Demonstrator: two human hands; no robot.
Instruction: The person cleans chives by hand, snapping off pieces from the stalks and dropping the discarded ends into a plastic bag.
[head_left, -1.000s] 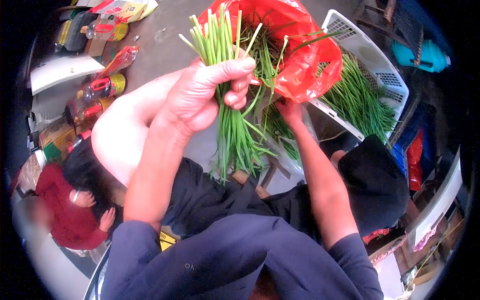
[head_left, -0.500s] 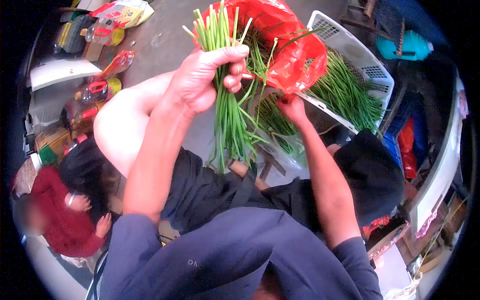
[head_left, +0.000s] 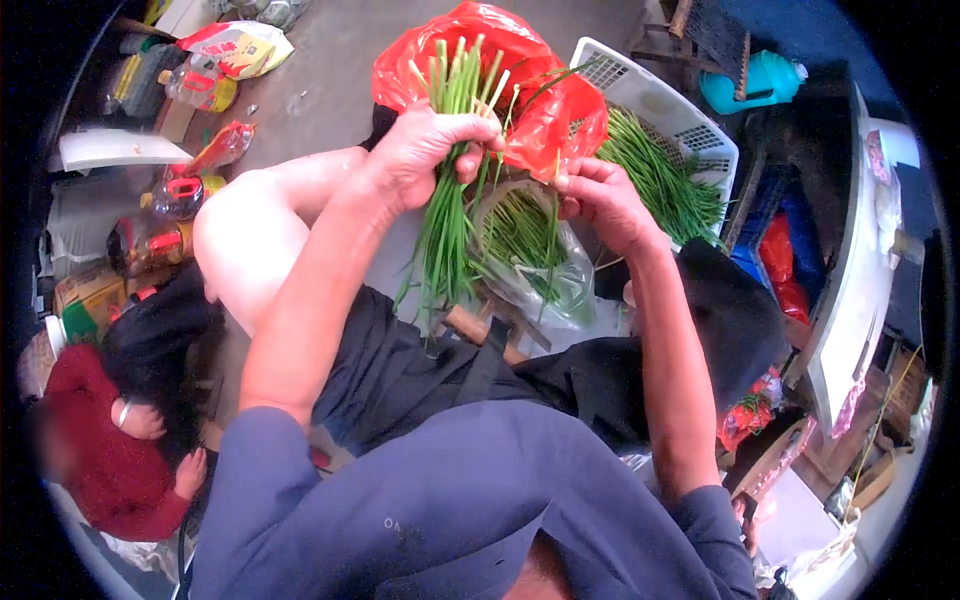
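My left hand (head_left: 430, 150) is closed round a bunch of garlic chives (head_left: 450, 215), pale cut ends up and thin green leaves hanging down. To its right, my right hand (head_left: 605, 200) pinches what looks like a single chive stalk (head_left: 556, 165) between thumb and fingers. Behind both hands is an open red plastic bag (head_left: 555, 110), with some green inside. Below them a clear plastic bag (head_left: 575, 290) holds more chives. A white slotted basket (head_left: 715, 150) at the right carries a thick heap of long chives (head_left: 660, 180).
A person in a dark red top (head_left: 110, 450) sits at the lower left. Oil bottles (head_left: 185, 195) and packets line the left side. A teal jug (head_left: 750, 88) stands beyond the basket. A pale board edge (head_left: 850, 290) runs along the right.
My right hand has risen from the clear bag towards the bunch and now pinches a stalk. My left hand still grips the bunch, slightly lower. The view has shifted somewhat.
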